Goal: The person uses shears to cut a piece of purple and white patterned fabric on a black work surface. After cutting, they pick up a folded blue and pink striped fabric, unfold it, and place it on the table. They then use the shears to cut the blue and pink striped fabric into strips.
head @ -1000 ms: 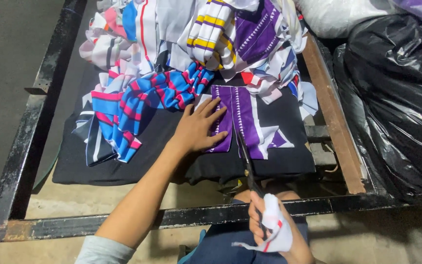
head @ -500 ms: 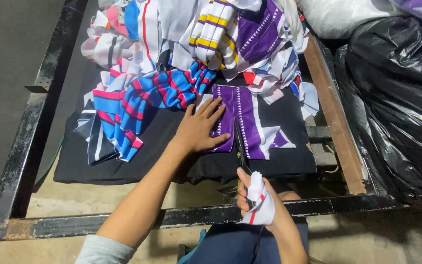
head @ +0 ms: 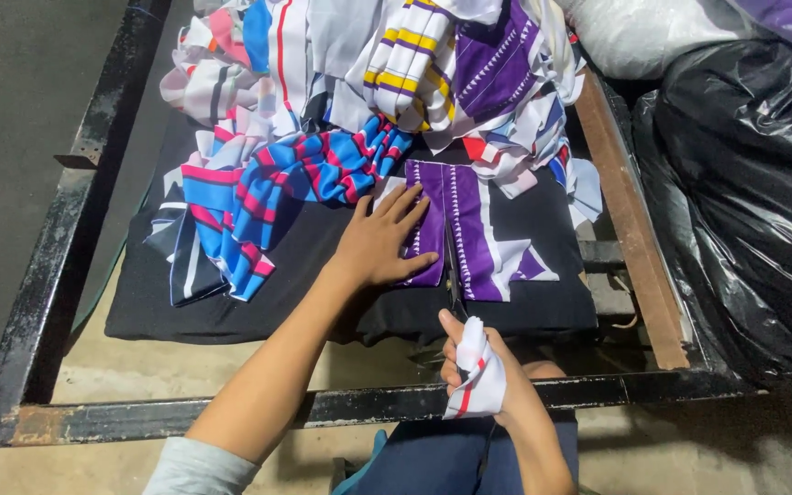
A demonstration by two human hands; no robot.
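Head view: pressing flat with the left hand (head: 379,243), fingers spread, on the purple patterned fabric piece (head: 469,229) lying on the black cloth (head: 323,302), just below the pile of coloured scraps (head: 368,82). Gripping the scissors (head: 454,275) with the right hand (head: 480,371), closed around the handles wrapped in white cloth, blades entering the purple piece at its near edge. Cutting step seeming in progress; next move probably needing a straight push away from the body, keeping the left fingers aside. Compared with one second ago: right hand now being higher, closer to the purple piece; left hand staying in place.
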